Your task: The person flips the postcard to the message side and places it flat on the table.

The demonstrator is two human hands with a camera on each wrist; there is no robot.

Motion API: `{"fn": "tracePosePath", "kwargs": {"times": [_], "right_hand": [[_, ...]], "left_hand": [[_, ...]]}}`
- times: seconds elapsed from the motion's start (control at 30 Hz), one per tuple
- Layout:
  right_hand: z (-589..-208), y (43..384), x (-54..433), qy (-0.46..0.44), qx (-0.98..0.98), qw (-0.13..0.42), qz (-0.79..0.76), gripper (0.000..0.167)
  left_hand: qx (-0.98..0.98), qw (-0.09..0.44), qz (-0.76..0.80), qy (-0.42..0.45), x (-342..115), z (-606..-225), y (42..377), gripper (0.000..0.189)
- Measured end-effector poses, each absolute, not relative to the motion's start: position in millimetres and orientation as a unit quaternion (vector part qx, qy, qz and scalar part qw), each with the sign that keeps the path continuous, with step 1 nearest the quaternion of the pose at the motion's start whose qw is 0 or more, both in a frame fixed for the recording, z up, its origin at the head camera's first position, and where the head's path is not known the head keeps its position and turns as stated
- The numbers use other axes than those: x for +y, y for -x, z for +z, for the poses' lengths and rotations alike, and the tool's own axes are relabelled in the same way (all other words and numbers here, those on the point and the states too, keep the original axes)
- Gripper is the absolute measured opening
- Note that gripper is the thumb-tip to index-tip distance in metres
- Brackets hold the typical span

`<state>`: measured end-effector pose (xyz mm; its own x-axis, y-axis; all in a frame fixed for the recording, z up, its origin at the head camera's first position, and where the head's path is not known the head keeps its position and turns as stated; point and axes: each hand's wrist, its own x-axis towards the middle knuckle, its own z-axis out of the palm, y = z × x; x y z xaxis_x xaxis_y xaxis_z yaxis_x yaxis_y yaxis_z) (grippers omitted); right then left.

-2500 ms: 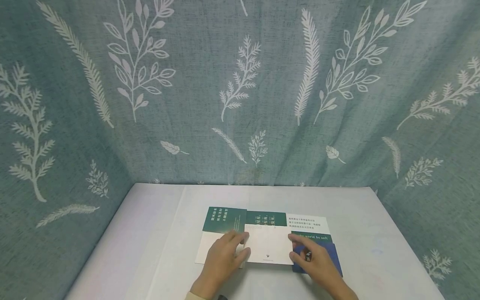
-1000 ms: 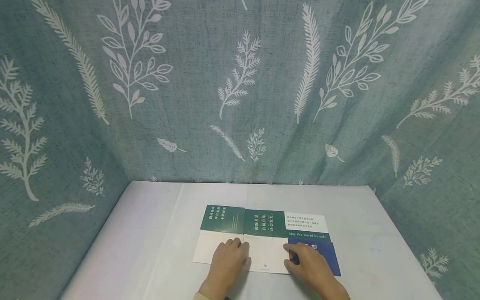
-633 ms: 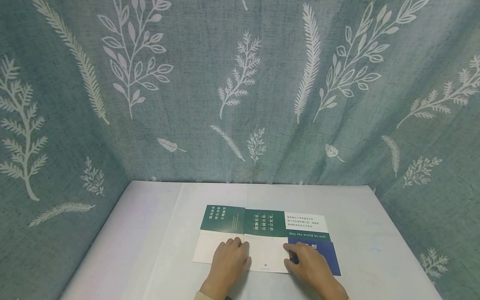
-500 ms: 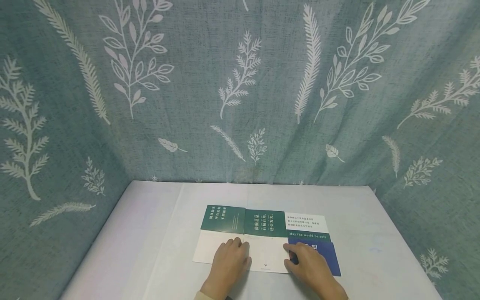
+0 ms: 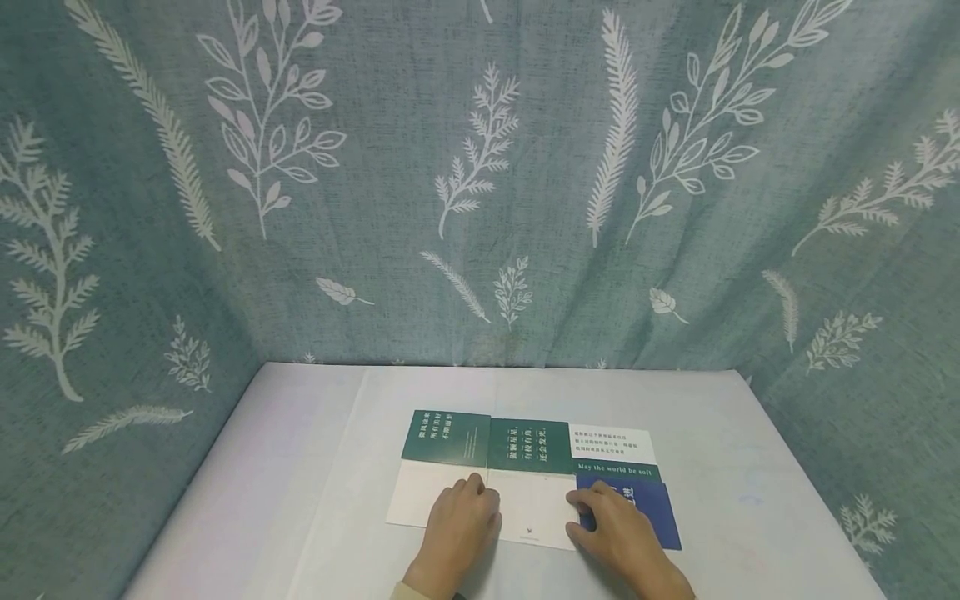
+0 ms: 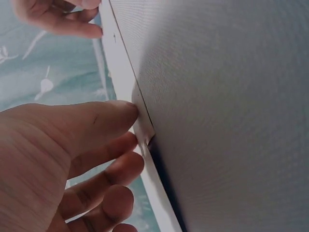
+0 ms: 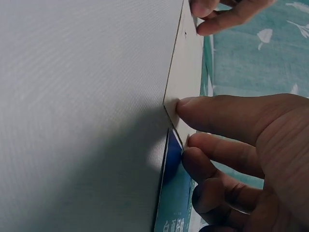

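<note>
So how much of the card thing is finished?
Most of it, I think. Done: the left green card, middle green card and "May the world be soft" card make a back row, with the left white card and blue card in front. In hand: the middle white card, between the left grip and right grip. To do: maybe straightening, since the white cards' front edges don't line up.

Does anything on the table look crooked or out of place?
Yes, slightly: the middle white card juts nearer the person than the left white card beside it, so their near edges form a step instead of one line.
</note>
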<state>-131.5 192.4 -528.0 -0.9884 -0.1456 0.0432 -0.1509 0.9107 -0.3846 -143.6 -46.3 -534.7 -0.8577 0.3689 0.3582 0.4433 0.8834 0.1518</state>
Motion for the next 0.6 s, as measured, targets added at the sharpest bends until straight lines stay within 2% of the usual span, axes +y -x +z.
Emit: {"fn": "tracePosePath", "kwargs": {"times": [0.37, 0.6], "right_hand": [[-522.6, 126.3, 206.3, -0.055, -0.974, 0.043, 0.214, 0.043], [-518.7, 119.7, 233.8, -0.042, -0.967, 0.084, 0.237, 0.047]], "left_hand": [[-0.957, 0.165, -0.122, 0.207, -47.3, -536.5, 143.4, 0.012], [-0.950, 0.195, -0.123, 0.211, -45.6, -537.8, 143.2, 0.010]]}}
